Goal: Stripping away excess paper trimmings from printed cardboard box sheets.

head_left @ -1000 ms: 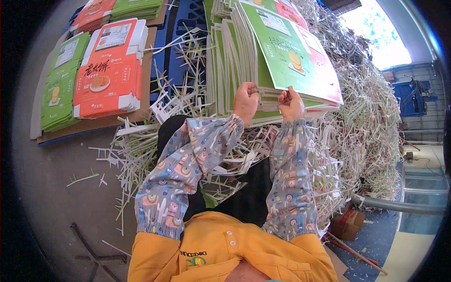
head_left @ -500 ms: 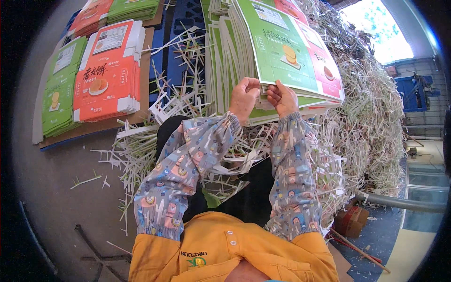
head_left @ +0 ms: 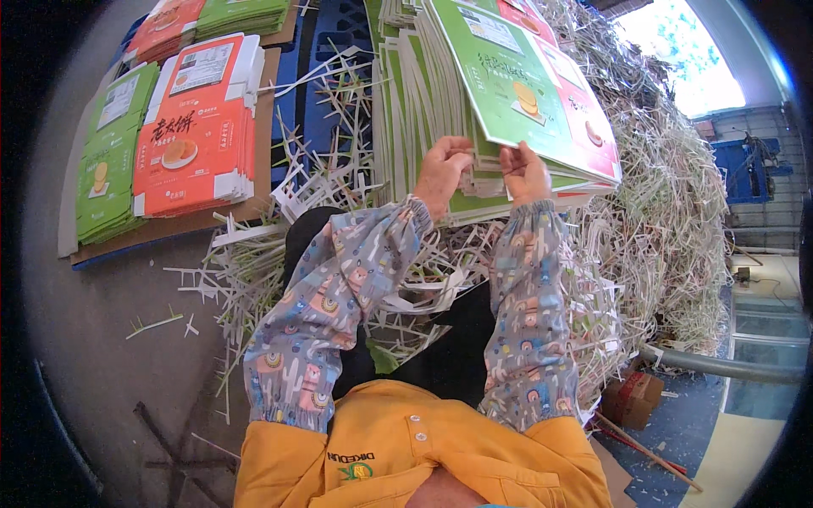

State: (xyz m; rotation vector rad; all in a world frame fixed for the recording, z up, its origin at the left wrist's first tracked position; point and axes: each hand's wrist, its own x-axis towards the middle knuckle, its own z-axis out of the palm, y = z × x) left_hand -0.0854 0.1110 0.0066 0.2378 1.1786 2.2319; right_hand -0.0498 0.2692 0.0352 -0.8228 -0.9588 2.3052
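Note:
A tall stack of printed cardboard sheets [head_left: 415,110], green and red with pictures of round cakes, stands in front of me. My right hand [head_left: 527,173] pinches the near edge of the top printed sheet [head_left: 517,93], whose near left corner is raised off those below. At the stack's near left corner is my left hand [head_left: 445,173], fingers curled and thumb pressed in toward them. Whether anything is between those fingertips is hidden. Both forearms wear grey patterned sleeve covers.
To the left, flat red box blanks [head_left: 182,152] and green box blanks [head_left: 110,161] lie piled on brown cardboard over a blue pallet [head_left: 326,34]. Shredded paper strips [head_left: 254,262] litter the floor, with a big heap [head_left: 669,220] at right. A metal pipe [head_left: 728,364] crosses there.
The top sheet's near left corner has risen and shifted right. My right hand has moved slightly right along its edge; my left hand has stayed nearly in place.

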